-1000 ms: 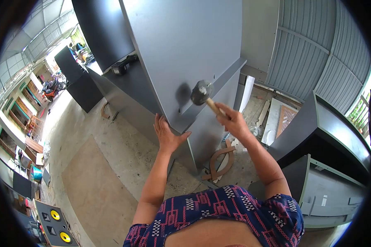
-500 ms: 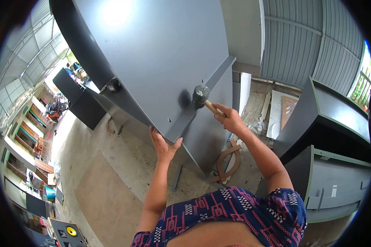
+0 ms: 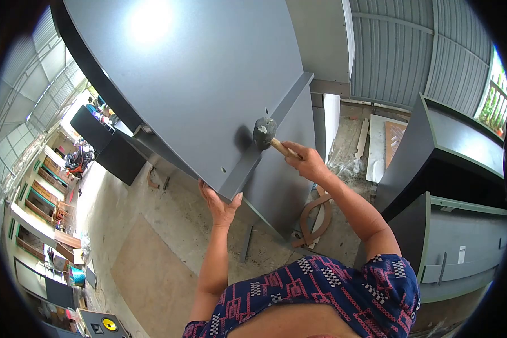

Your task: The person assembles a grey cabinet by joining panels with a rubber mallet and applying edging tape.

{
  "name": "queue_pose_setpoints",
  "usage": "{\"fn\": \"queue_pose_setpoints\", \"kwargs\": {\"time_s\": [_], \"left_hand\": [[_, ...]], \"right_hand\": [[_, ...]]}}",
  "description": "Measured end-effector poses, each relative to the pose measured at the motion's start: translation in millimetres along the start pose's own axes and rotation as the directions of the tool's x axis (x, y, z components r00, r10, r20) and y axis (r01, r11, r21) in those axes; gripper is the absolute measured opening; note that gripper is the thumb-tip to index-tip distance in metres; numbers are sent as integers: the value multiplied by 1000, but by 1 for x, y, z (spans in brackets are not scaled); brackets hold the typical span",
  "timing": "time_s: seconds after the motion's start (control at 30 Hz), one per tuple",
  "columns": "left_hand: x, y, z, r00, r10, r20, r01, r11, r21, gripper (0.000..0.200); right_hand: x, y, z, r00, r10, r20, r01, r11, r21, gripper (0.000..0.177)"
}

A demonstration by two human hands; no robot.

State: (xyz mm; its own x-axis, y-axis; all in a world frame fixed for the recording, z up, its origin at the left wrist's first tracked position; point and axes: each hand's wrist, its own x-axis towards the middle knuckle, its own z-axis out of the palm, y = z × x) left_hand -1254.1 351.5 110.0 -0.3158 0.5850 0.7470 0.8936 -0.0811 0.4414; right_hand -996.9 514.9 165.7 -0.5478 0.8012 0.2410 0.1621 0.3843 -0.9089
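Note:
My right hand (image 3: 311, 162) is wrapped round the wooden handle of a mallet (image 3: 263, 133). Its dark, scuffed head overlaps the narrow grey strip (image 3: 239, 174), which runs slantwise along the big grey cabinet panel (image 3: 203, 84). With fingers on one side and thumb on the other, my left hand (image 3: 221, 208) grips the near end of that strip at the panel's lower edge. Two small slots show in the panel just above the strip. Below the strip, a second grey face (image 3: 281, 186) slopes down toward the floor.
Other grey cabinets (image 3: 445, 152) stand on the right, in front of a corrugated metal wall (image 3: 391, 56). A curved brown wooden piece (image 3: 316, 222) lies on the floor between. To the left are black boxes (image 3: 118, 155), a brown sheet (image 3: 152, 262) on the floor, and a speaker (image 3: 104, 325).
The view has shifted slightly, so the cabinet sits a little further left. The mallet head stays close to the strip, and my left hand keeps its hold at the strip's end.

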Motion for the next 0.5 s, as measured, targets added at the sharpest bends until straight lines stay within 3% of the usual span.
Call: {"fn": "queue_pose_setpoints", "kwargs": {"time_s": [0.13,0.23,0.33,0.5], "left_hand": [[0,-9,3,998,66,-6,-66,995,77,96],[-2,-3,0,997,72,-23,-71,995,71,95],[-2,4,-2,997,69,-26,-68,997,24,96],[-5,-6,2,1000,23,-17,-24,997,-67,101]], "right_hand": [[1,2,0,1000,25,7,-25,999,-23,48],[1,-3,-8,994,104,35,-108,987,116,48],[19,14,-19,996,54,-64,-42,982,182,48],[58,31,-46,978,72,-196,-56,995,86,49]]}}
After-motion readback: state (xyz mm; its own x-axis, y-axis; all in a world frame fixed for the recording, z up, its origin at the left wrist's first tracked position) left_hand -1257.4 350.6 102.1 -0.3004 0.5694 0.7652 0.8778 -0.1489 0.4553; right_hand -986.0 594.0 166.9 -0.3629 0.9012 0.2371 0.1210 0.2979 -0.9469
